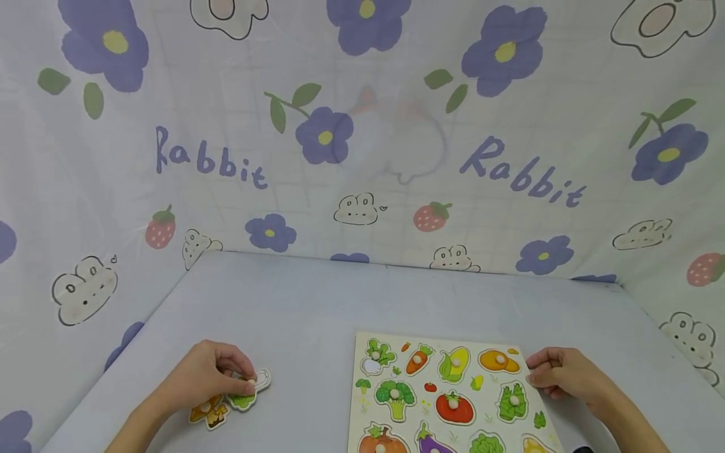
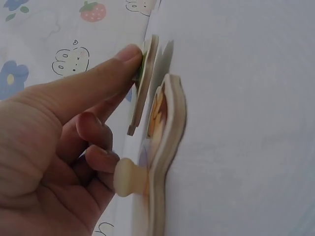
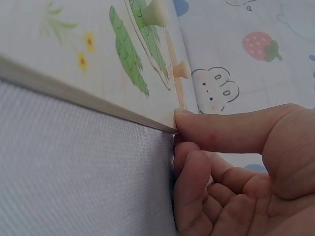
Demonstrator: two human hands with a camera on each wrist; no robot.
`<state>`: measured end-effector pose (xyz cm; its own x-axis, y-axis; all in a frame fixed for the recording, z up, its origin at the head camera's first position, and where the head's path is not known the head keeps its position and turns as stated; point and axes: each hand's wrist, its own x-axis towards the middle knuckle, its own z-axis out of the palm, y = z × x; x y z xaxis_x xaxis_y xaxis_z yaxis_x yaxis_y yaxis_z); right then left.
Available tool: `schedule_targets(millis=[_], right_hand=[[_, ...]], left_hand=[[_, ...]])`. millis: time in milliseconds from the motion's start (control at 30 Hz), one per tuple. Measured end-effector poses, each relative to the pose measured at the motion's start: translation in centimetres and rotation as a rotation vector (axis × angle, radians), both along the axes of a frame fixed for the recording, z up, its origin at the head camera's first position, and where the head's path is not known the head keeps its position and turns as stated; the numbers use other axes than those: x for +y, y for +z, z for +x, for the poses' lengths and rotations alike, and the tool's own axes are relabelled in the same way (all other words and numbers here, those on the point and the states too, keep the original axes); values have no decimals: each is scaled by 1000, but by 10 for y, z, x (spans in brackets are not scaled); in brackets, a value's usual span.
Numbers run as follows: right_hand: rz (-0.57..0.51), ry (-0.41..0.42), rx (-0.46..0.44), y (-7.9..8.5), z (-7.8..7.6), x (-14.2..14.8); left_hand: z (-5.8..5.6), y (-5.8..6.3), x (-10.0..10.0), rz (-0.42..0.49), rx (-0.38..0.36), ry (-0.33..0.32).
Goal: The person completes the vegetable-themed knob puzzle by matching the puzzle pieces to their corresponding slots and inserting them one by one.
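My left hand [image 1: 206, 377] pinches a green-and-white vegetable puzzle piece [image 1: 242, 401] by its small knob, low over the table. Partly beneath my hand lies a mushroom puzzle piece [image 1: 215, 416]; its pale knob [image 2: 129, 177] stands out close to my curled fingers in the left wrist view. On the other side, my right hand [image 1: 566, 376] grips the right edge of the wooden puzzle board [image 1: 464, 343], thumb on top and fingers curled at the side. Knobbed vegetables such as a broccoli [image 1: 394, 399], a tomato [image 1: 455, 410] and a corn cob [image 1: 455, 363] sit in the board.
The pale table [image 1: 306, 314] extends behind and between my hands. A curtain [image 1: 385, 245] printed with flowers, strawberries and rabbits surrounds its back and sides. Part of a dark object [image 1: 582, 449] shows at the bottom edge, near my right forearm.
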<state>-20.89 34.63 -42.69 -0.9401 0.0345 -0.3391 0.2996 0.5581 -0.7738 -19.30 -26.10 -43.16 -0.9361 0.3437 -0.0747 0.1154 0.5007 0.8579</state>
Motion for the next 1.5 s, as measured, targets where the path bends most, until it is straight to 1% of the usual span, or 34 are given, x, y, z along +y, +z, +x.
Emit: schedule_targets(millis=[100,267,367,467,633,767,900,1033,1167,1367,1433,1500], right_hand=[[5,2,1,-1,0,1],[8,-3,-18,-1,-1,0],[9,0,-19,-1,-1,0],[10,2,-12,-1,0,-1],[5,-2,-9,-2,-1,0],[3,-3,-5,-3,-1,0],[3,-2,2,-3,-1,0],[1,1,10,-2,0,-1],[-1,-2,12,-1,1,-2],[1,-5,11,-1,1,-1],[3,-5,11,-1,1,0],[6,-6,11,-2,0,0]], left_hand=[[1,2,2,11,4,-37],[1,4,10,40,15,-80],[0,7,19,64,24,-118],[-2,12,35,90,21,-168],[-8,19,76,77,44,-277],[-12,24,115,87,67,-400],[-14,25,154,120,80,-522],[-15,25,191,126,81,-617],[-16,25,222,118,71,-674],[-17,24,258,165,-22,-740],[-17,23,269,160,-24,-763],[-17,22,278,136,-13,-782]])
